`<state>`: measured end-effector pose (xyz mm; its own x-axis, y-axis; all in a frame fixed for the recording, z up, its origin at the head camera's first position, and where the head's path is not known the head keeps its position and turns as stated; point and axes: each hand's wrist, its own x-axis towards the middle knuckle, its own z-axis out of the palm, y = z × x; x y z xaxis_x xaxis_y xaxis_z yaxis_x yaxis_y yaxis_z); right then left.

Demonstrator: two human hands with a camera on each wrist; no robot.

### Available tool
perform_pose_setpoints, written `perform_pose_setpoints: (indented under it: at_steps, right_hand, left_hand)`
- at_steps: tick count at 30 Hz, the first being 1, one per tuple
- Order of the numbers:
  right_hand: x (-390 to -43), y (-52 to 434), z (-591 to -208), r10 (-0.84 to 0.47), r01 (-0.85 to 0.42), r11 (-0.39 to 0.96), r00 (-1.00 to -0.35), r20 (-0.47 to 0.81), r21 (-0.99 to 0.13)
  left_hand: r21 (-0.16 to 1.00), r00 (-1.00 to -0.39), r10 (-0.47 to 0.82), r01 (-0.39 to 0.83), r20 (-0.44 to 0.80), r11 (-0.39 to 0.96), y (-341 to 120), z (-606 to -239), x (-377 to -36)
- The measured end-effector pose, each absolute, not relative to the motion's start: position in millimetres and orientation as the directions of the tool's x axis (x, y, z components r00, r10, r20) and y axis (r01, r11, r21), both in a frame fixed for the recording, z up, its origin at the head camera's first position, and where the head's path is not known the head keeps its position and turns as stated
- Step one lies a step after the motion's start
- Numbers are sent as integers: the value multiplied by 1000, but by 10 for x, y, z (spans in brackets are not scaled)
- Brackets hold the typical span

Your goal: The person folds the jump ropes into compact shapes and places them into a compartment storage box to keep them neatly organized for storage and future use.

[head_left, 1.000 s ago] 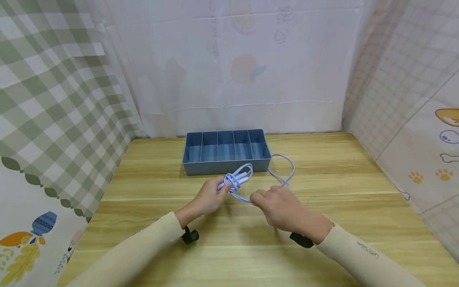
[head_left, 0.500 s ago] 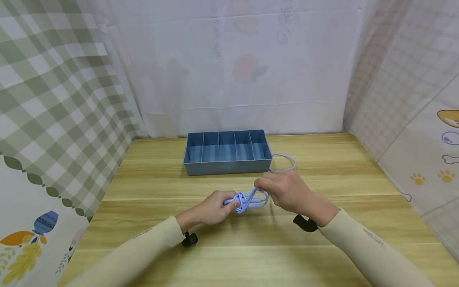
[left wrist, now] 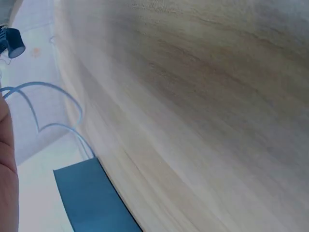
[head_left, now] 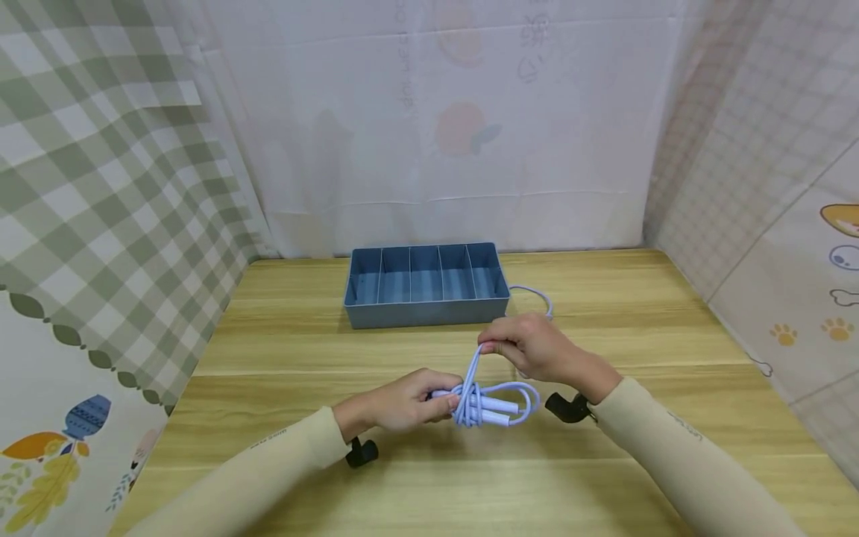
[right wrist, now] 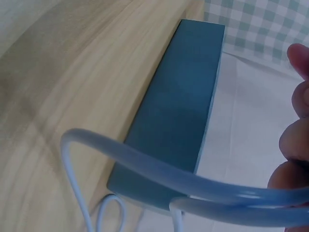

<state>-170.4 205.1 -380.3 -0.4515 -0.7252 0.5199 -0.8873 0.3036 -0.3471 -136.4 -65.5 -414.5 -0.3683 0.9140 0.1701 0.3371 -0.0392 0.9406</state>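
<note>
Fingers of the left hand [head_left: 403,406] are curled round the bundled end of a pale blue cable [head_left: 483,403], gripping it just above the wooden table [head_left: 268,350]. The bundle's loops and two white plug ends stick out to the right of the fist. Both arms wear cream sleeves; a small black wrist mount [head_left: 361,452] sits under the left sleeve's cuff.

Slightly farther out, the right hand [head_left: 537,347] pinches a strand of the same cable between thumb and fingertips, held up so the strand runs down and left into the bundle. The right wrist view shows that strand [right wrist: 159,174] passing close under the fingertips [right wrist: 294,140], slightly blurred. Black mount [head_left: 567,407] under this wrist also.

Behind the right hand, the slack of the cable [head_left: 537,294] lies looped on the table, beside the right end of a blue divided tray [head_left: 426,309]. The tray has five compartments and stands near the back edge of the table. Beyond it hangs a white printed curtain [head_left: 436,112], with checked cloth [head_left: 101,186] on the left.
</note>
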Motion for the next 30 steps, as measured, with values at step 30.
perform_pose_setpoints:
  at_steps: [30]
  right_hand:
    - [-1388,1950,-4313,-610,-768,539,-639,468,-346]
  left_hand:
    - [962,-621,736,217,269,-169,-579,-4161,-1364]
